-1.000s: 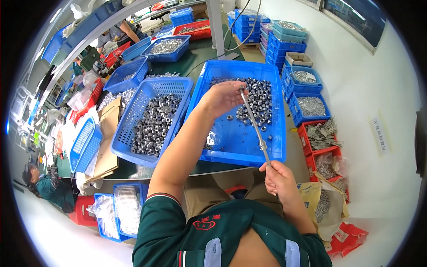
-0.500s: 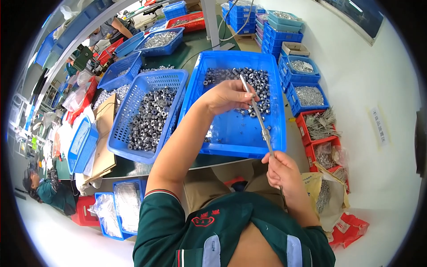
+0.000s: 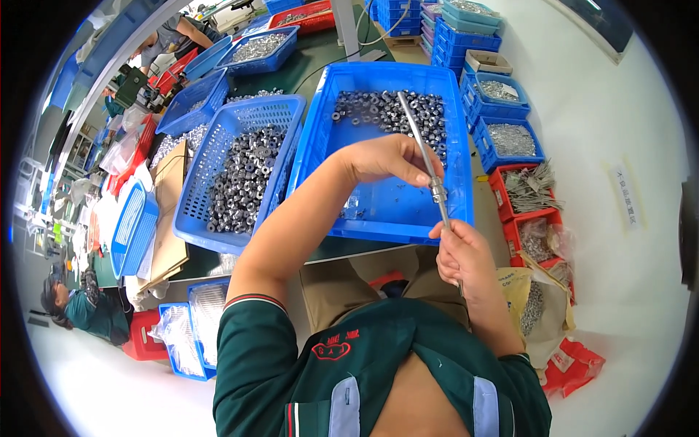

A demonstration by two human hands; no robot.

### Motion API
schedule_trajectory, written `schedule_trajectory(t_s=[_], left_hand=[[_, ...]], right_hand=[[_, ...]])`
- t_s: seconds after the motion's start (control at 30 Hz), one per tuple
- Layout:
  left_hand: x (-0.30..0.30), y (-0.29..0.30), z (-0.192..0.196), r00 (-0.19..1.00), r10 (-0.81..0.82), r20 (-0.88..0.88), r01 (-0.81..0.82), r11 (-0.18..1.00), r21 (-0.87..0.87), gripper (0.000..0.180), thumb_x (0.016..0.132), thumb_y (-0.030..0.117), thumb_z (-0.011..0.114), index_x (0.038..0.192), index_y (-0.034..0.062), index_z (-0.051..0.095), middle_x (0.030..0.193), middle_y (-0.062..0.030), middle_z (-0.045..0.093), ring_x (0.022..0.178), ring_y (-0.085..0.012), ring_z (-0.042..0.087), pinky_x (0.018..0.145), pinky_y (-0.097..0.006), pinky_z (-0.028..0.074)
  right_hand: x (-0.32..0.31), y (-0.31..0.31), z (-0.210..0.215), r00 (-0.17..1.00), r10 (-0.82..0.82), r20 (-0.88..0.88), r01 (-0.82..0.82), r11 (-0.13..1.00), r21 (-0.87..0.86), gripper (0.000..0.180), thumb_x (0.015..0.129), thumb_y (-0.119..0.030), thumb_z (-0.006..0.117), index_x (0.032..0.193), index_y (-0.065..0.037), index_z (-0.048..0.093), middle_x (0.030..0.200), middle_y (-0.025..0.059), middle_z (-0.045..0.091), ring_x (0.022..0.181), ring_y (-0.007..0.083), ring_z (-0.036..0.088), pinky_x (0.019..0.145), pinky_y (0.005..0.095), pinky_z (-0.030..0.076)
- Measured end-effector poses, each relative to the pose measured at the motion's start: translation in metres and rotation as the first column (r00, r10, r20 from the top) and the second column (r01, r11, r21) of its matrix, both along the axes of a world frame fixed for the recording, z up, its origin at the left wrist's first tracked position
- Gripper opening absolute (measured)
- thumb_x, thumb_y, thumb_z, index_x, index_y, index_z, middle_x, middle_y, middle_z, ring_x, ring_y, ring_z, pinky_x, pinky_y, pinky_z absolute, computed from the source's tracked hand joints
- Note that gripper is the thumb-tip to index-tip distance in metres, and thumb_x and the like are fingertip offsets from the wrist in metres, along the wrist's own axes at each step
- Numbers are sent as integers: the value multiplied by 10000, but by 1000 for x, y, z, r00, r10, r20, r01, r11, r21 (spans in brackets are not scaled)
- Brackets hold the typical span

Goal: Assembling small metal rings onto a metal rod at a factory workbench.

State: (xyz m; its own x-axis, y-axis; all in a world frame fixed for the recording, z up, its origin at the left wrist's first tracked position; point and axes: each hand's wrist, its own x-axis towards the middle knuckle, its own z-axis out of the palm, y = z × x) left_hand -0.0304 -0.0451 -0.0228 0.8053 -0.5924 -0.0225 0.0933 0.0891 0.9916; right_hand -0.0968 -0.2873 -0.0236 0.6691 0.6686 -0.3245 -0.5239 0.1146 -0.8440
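Both hands were on one slim metal rod (image 3: pixel 412 120), held slanting over the near part of the large blue tray (image 3: pixel 378 229), upper end toward its far side. Right hand (image 3: pixel 464 255) gripped the lower length, fingers wrapped round. Left hand (image 3: pixel 397 159) was curled round the rod higher up, thumb close to a small cluster of metal fittings (image 3: pixel 437 191) on the shaft between the hands; couldn't tell if thumb touched them. Loose metal nuts (image 3: pixel 375 108) were piled at the tray's far end. Just left of the tray stood a perforated blue basket (image 3: pixel 191 186), also part-filled with nuts, both on the green table (image 3: pixel 314 54). Flat cardboard (image 3: pixel 172 200) sat left of the basket.
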Motion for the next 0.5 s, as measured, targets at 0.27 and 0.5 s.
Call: schedule_trajectory(t_s=[0.27,0.5], left_hand=[[13,58,-9,755,275,596,-644,138,752,214,742,215,679,916,90,675,868,-91,675,782,-242,647,683,-348,495],[22,49,-53,893,74,443,-443,-23,896,289,703,247,688,977,158,661,952,-93,656,932,-299,614,749,-410,506]], right_hand=[[-2,-13,-3,999,-42,16,43,999,-15,183,958,-189,457,949,-18,522,529,-48,334,398,20,280,375,178,241],[-1,-15,-8,999,-38,22,38,999,1,175,958,-182,455,950,-21,526,529,-49,335,400,18,277,377,177,242]])
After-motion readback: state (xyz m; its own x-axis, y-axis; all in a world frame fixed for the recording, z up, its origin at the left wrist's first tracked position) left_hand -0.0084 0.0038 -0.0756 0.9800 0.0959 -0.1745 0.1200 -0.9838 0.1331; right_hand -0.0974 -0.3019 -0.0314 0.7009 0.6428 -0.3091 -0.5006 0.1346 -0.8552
